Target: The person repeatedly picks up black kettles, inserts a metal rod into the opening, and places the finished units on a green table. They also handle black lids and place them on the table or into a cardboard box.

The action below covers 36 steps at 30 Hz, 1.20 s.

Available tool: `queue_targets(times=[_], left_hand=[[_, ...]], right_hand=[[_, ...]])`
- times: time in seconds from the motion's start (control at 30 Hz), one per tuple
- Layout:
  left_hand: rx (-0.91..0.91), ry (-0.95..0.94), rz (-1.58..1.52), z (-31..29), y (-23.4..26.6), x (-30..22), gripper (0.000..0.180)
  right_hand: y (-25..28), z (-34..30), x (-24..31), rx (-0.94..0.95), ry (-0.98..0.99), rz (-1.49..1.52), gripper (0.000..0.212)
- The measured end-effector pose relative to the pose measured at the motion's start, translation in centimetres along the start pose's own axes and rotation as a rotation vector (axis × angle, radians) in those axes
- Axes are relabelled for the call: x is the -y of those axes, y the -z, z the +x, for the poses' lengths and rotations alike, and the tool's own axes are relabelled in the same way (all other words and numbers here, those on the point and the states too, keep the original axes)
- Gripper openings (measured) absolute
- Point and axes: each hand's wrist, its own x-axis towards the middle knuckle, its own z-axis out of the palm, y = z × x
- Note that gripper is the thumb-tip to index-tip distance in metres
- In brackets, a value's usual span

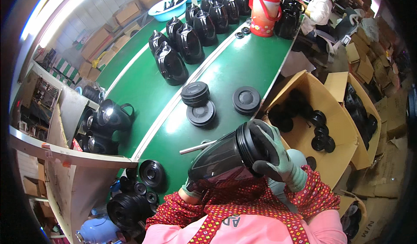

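Note:
A glossy black jug body [217, 159] lies tilted across my lap at the near edge of the green bench. My left hand [191, 189] is under its lower left end; the jug hides most of the fingers. At the other end, my gloved right hand [274, 152] wraps round a black ribbed round base [249, 148], with thumb and fingers on opposite sides. Just behind the jug, a silver rod [195, 148] juts out over the bench. Beyond it are a stack of black round discs [195, 94], another disc pile [201, 114] and a third [246, 99].
Several black jugs [171, 66] stand along the green bench [226, 76], near a red flask [264, 11]. Open cartons [339, 157] with black parts are at the right. Black lids [152, 173] lie at the left. A person [319, 13] sits at the far right.

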Motion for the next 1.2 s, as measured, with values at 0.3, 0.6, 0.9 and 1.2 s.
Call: queue_targets(times=[0.3,0.6,0.9,1.2], left_hand=[[-0.059,-0.183,0.236,-1.9,-4.3,-3.2,0.071],[-0.156,-0.851,1.331,-3.0,-7.5,-9.9,0.065],[-0.027,-0.314,0.4,-3.2,-7.6,-7.6,0.076],[-0.109,-0.088,0.113,-2.6,-9.0,-9.9,0.072]], right_hand=[[1.5,-5.5,2.4,-0.091,0.066,0.057,0.101],[3.1,-8.0,2.0,-0.04,-0.752,1.079,0.079],[2.0,-9.0,4.8,-0.401,0.119,0.219,0.103],[1.0,-9.7,3.1,-0.42,-0.055,0.663,0.089]])
